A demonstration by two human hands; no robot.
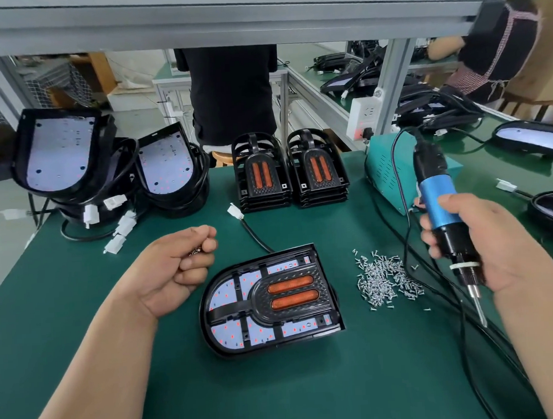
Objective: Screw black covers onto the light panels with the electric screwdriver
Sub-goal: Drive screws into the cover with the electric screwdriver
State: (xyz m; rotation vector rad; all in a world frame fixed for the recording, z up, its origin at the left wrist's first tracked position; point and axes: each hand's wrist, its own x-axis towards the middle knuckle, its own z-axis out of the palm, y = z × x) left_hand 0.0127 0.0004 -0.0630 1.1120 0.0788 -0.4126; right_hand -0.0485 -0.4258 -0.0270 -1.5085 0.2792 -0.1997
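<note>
The person at the bench has a light panel (259, 333) lying flat on the green mat (278, 395) right in front of them, rounded end to their left, with a black cover (260, 295) seated on top of it, its two orange strips facing up. Their left hand (182, 262) hovers just left of the panel, fingers curled into a fist around a few small screws (195, 251) that glint between thumb and forefinger. The right hand (482, 243) is wrapped round the electric screwdriver (438, 201), thumb up on the blue sleeve, the bit slanting down over the mat, well clear of the panel. Between that hand and the panel sits a heap of screws (384, 282), scattered loosely. At the far edge of the mat stand two stacks of spare covers (262, 174), side by side, and to their left two piles of bare panels (57, 153) are tilted up with their white connectors trailing. A teal power box (385, 171) sits behind the screwdriver, its black cord running to the tool. Someone in black (230, 93) stands beyond the bench
</note>
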